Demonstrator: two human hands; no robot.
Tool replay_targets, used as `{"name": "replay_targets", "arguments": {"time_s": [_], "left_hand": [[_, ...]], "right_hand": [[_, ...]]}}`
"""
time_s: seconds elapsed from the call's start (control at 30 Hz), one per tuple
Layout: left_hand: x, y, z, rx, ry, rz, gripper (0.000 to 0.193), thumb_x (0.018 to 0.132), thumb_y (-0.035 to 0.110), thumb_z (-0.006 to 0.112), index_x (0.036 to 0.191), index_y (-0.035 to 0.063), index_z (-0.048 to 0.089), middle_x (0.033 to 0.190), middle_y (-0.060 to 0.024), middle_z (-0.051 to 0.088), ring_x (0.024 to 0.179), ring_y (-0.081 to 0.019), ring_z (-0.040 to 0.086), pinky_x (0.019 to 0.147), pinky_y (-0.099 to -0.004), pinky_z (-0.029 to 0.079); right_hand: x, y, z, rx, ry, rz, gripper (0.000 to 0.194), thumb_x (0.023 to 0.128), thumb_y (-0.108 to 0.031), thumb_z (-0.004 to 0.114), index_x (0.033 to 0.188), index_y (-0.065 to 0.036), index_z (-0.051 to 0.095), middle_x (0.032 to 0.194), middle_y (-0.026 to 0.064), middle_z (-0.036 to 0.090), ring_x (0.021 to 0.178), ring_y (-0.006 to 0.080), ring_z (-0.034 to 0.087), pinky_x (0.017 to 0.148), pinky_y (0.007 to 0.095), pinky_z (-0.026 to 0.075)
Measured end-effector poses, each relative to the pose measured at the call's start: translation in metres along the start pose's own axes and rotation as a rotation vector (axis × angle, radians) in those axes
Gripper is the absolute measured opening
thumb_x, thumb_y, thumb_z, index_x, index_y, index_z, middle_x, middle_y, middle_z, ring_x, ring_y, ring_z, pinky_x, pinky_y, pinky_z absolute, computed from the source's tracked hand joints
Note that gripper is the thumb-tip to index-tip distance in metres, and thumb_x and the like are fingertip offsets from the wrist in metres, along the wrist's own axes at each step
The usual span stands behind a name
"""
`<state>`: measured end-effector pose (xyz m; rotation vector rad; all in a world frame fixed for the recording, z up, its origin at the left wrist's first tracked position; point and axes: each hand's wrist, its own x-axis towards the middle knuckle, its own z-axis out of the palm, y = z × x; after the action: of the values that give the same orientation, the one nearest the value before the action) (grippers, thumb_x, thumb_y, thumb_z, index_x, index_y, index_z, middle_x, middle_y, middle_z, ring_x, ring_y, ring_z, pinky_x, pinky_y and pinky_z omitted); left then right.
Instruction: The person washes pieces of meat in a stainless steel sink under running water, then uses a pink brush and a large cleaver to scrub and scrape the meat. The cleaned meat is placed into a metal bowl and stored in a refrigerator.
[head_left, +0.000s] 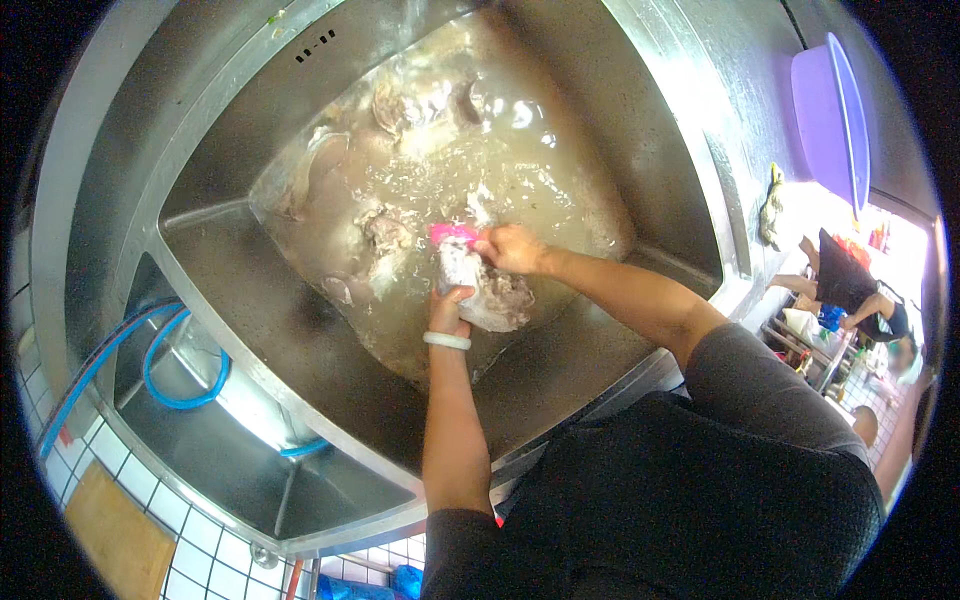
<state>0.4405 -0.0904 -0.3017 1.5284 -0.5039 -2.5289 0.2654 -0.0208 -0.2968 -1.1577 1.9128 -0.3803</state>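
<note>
A large stainless steel sink (360, 330) holds cloudy water with several pale pieces of meat or offal in it. Over the water my left hand (452, 306), with a pale bangle at the wrist, grips a whitish piece of meat (499, 304) from below. My right hand (511, 249) has its fingers closed on a bright pink tool (452, 233), perhaps a brush, which touches the top end of that piece. The tool's handle is hidden by the fingers. Another ragged piece of meat (386, 231) lies in the water to the left.
A blue hose (184, 401) loops in a second, smaller basin (225, 450) at the lower left. A purple plastic basin (821, 112) stands upright at the right, near a hanging cloth (771, 206). Beyond it a person in dark clothes (847, 277) is by a cluttered rack. A wooden board (116, 525) leans low left.
</note>
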Motion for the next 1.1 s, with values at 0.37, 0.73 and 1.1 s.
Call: {"name": "replay_targets", "arguments": {"time_s": [0.37,0.73,1.1], "left_hand": [[-0.003,-0.009,-0.01,-0.117,-0.15,-0.07,0.061,0.069,0.0,0.061,0.126,0.0045,0.039,0.112,-0.0111,0.054,0.1,-0.0292,0.057,0.084,-0.0461,0.048],[-0.018,0.013,-0.028,-0.182,-0.213,-0.387,0.11,0.059,0.091,0.027,0.141,0.0167,0.023,0.143,-0.015,0.029,0.127,-0.0426,0.031,0.092,-0.0699,0.026],[-0.032,0.022,0.009,-0.027,-0.194,-0.389,0.058,0.078,0.044,0.046,0.129,0.0162,0.042,0.128,-0.013,0.046,0.118,-0.0382,0.042,0.086,-0.0686,0.035]], "right_hand": [[0.031,0.011,-0.027,0.251,0.233,-0.04,0.029,0.093,-0.032,0.043,0.102,-0.009,0.058,0.085,0.0116,0.062,0.077,0.028,0.06,0.068,0.0408,0.048],[0.021,-0.049,-0.038,0.93,-0.639,0.171,0.034,0.094,-0.039,0.043,0.115,-0.016,0.056,0.104,-0.0023,0.058,0.081,0.0053,0.052,0.046,0.0169,0.035],[-0.01,-0.05,-0.031,1.29,-0.557,0.448,0.038,0.097,-0.038,0.034,0.118,-0.009,0.046,0.11,0.0099,0.061,0.09,0.0164,0.063,0.042,0.0191,0.036]]}}
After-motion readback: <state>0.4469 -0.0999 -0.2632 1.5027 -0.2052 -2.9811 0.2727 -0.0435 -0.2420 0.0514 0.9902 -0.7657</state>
